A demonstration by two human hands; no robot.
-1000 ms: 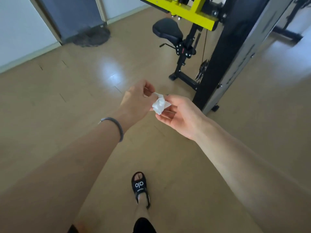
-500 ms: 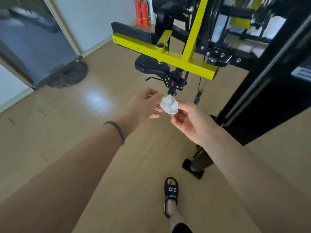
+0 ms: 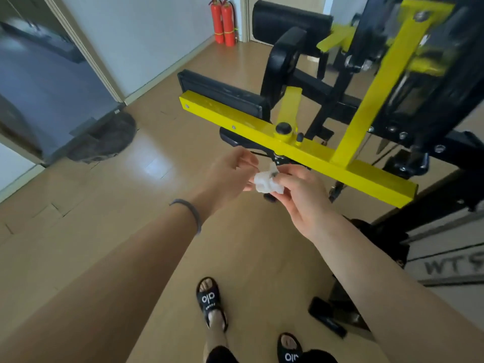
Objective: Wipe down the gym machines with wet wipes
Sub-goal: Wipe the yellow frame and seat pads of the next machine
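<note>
both hands pinch a crumpled wet wipe [image 3: 267,181] | left hand [image 3: 230,174], right hand [image 3: 301,195] | just before yellow machine bar [image 3: 301,150]

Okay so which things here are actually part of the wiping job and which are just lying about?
Part of the job:
wet wipe, bunched up, pinched by the right hand and the left hand
yellow bar of the gym machine

Just lying about:
two red fire extinguishers by the wall
dark mat at the doorway
</note>
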